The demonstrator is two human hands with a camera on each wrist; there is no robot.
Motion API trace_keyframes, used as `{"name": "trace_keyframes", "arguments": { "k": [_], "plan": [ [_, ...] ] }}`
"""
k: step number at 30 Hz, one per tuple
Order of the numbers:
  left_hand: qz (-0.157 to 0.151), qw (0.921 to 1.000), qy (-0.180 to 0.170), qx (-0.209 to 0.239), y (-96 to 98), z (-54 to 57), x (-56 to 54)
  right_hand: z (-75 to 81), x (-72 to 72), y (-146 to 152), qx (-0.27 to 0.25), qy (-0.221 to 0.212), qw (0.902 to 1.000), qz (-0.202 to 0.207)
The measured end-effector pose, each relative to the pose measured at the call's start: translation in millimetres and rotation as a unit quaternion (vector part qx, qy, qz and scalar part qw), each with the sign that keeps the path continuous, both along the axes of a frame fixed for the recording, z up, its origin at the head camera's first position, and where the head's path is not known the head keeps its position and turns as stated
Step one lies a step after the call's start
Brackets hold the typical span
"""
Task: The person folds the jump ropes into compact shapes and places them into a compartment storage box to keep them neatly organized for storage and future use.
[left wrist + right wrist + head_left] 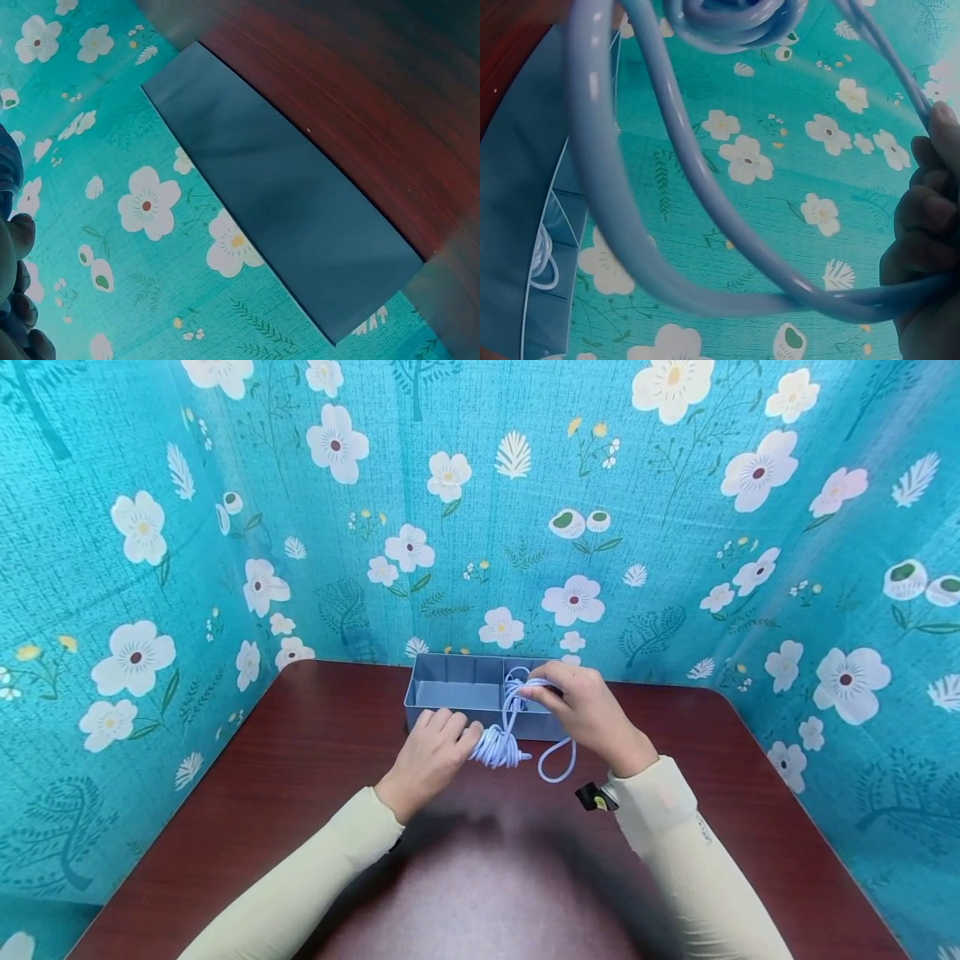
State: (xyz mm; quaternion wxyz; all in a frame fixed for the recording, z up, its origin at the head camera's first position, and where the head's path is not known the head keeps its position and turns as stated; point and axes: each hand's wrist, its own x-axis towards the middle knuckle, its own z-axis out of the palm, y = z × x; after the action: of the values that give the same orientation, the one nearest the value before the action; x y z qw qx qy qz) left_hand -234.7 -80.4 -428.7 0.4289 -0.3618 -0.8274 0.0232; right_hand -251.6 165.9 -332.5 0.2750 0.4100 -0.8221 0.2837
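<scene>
A light-blue cord [498,748], glossy and smooth, is wound into a bundle above the table in front of the box. My left hand [433,750] grips the left end of this bundle. Up and to the right, my right hand [581,706] pinches loose strands between thumb and fingers, and a loop hangs below it. Close up in the right wrist view, two thick strands of the cord [697,169] run to the right-hand fingers [928,214]. Left-hand fingers [24,300] show only at the left wrist view's edge.
A grey-blue divided box [457,695] stands at the table's back edge, just behind the hands. Inside one compartment lies a pale coiled cord [544,259]. Flowered teal cloth [465,527] hangs behind and beside the dark red-brown table [315,735].
</scene>
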Motion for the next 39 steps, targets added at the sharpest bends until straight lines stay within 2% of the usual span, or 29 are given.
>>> {"name": "trace_keyframes", "arguments": {
  "k": [10, 16, 20, 25, 30, 33, 39],
  "plan": [
    [-0.010, 0.9999, -0.005, -0.009, 3.4, 4.1, 9.6, -17.9, -19.0, 0, -0.018, -0.059, 0.9977, -0.026],
    [-0.016, 0.9998, 0.014, -0.001, 5.7, 14.3, 18.9, -33.8, -29.9, 0, -0.044, -0.111, 0.9926, -0.025],
    [-0.016, 0.9995, 0.026, 0.005, 6.6, 20.4, 20.7, -43.3, -35.5, -1, -0.061, -0.142, 0.9878, -0.019],
    [-0.024, 0.9988, 0.037, 0.022, 5.4, 24.2, 19.8, -59.2, -40.2, -7, -0.064, -0.156, 0.9857, -0.011],
    [-0.032, 0.9969, 0.053, 0.049, 4.4, 28.2, 14.9, -73.2, -40.6, -15, -0.057, -0.159, 0.9852, 0.031],
    [-0.024, 0.9959, 0.057, 0.066, 2.4, 32.8, 12.5, -80.1, -38.8, -18, -0.065, -0.164, 0.9833, 0.043],
    [0.010, 0.9939, 0.050, 0.098, -3.3, 41.0, 9.4, -89.3, -31.5, -21, -0.078, -0.176, 0.9805, 0.038]
  ]
}}
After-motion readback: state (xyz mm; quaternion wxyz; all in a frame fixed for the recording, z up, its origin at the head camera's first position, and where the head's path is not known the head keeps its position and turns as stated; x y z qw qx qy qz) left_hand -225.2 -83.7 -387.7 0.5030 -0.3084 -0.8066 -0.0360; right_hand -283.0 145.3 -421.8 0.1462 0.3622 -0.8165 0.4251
